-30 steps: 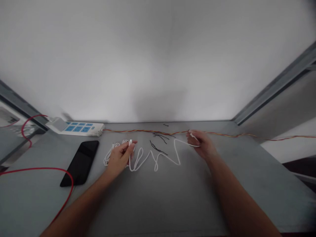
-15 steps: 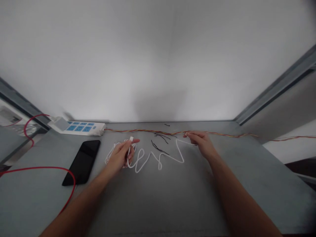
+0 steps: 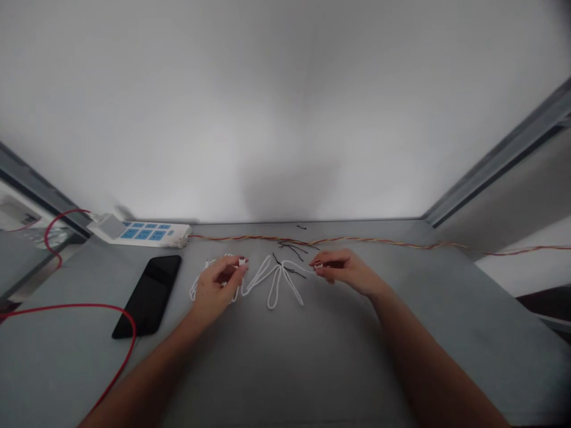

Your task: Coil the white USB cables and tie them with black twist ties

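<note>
My left hand (image 3: 216, 288) pinches a small white plug (image 3: 242, 261) between thumb and fingers. Another white plug (image 3: 318, 266) is gripped by my right hand (image 3: 350, 270), at about the same height across the table. Between the hands a white cable (image 3: 271, 307) lies in long loops and runs up to the right plug. Behind and under my left hand is a coiled part of white cable (image 3: 194, 289), partly hidden. Thin black twist ties (image 3: 297, 273) lie around and beneath the loops.
A black phone (image 3: 149, 294) lies left of my left hand, a red cable (image 3: 122, 312) crossing its lower end. Behind it sits a white power strip (image 3: 178, 235) with blue sockets. Its twisted red-yellow wire (image 3: 357, 239) runs right along the white back wall (image 3: 285, 119).
My right hand has moved left and a little nearer, bringing its plug closer to the left one. The cable between them has bunched into narrower loops. My left hand has turned slightly.
</note>
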Demonstrator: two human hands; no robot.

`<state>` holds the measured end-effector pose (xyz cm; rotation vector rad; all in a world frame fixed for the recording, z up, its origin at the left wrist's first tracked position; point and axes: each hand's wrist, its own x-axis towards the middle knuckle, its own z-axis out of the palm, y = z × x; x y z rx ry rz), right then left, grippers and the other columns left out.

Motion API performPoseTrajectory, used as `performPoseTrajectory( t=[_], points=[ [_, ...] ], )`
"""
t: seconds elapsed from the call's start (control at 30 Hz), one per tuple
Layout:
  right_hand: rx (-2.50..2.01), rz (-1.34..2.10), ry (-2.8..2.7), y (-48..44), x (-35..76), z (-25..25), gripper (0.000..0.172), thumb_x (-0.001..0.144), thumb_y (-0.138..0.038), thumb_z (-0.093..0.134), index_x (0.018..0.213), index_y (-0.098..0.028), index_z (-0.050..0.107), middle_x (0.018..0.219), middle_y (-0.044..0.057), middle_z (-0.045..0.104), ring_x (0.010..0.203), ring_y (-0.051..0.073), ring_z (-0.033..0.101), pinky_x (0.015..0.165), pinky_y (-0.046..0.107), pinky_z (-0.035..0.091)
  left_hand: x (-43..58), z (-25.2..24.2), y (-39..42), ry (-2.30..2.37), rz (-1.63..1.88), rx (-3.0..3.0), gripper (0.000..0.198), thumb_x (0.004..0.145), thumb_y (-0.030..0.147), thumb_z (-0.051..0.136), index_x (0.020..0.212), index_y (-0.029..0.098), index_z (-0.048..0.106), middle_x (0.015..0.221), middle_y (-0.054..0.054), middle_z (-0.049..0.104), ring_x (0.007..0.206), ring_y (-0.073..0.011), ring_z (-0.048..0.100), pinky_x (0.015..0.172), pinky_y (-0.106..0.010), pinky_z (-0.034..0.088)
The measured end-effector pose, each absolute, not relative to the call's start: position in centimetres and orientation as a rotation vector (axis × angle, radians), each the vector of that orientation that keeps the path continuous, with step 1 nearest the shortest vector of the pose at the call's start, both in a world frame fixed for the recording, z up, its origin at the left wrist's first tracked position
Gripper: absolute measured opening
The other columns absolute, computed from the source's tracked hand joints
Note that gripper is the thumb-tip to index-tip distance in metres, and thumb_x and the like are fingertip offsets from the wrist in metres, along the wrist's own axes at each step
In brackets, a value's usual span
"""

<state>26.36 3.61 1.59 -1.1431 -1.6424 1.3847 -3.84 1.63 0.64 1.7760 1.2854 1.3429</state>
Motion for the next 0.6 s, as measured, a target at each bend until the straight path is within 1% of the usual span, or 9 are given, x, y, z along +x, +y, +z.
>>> performPoseTrajectory(
  t=[0.13,0.23,0.4,0.5,0.6],
  points=[
    [-1.145,1.360,-1.618,3.5,25.8,1.6,0.020,0.067,-0.035,0.076,0.080,-0.020,0.073,0.070,0.001,0.061,0.055,0.010,0.052,0.051,0.025,0.042,-3.8,0.9,1.2,1.258,1.409,1.854,0.020,0.082,0.028,0.062,0.098,0.018,0.066,0.076,-0.002,0.068,0.058,-0.0107,0.062,0.052,-0.020,0.048],
    [-1.151,1.368,-1.638,3.5,25.5,1.4,0.020,0.066,-0.034,0.076,0.079,-0.020,0.073,0.070,0.001,0.063,0.058,0.012,0.055,0.055,0.026,0.045,-3.7,0.7,1.0,1.252,1.397,1.990,0.015,0.082,0.024,0.062,0.095,0.018,0.066,0.076,-0.002,0.068,0.056,-0.0101,0.061,0.053,-0.020,0.048],
    [-1.184,1.360,-1.802,3.5,25.1,0.6,0.014,0.067,-0.029,0.073,0.079,-0.021,0.072,0.079,0.003,0.068,0.074,0.016,0.061,0.067,0.029,0.048,-3.4,0.3,0.8,1.193,1.303,2.212,0.012,0.081,0.017,0.062,0.093,0.019,0.065,0.068,0.002,0.065,0.052,-0.0074,0.057,0.050,-0.017,0.045],
    [-1.204,1.338,-1.873,3.5,24.9,0.3,0.014,0.069,-0.029,0.071,0.081,-0.021,0.072,0.081,0.003,0.069,0.074,0.016,0.061,0.068,0.029,0.048,-3.3,0.5,0.9,1.163,1.284,2.300,0.012,0.080,0.014,0.061,0.091,0.019,0.064,0.065,0.003,0.063,0.051,-0.0067,0.056,0.052,-0.017,0.046],
    [-1.231,1.287,-1.913,3.4,24.8,0.4,0.014,0.071,-0.031,0.070,0.082,-0.022,0.072,0.084,0.003,0.070,0.076,0.017,0.062,0.067,0.029,0.048,-3.3,0.9,0.9,1.130,1.287,2.371,0.013,0.080,0.013,0.061,0.091,0.019,0.063,0.067,0.003,0.064,0.051,-0.0068,0.055,0.054,-0.018,0.046]
  ],
)
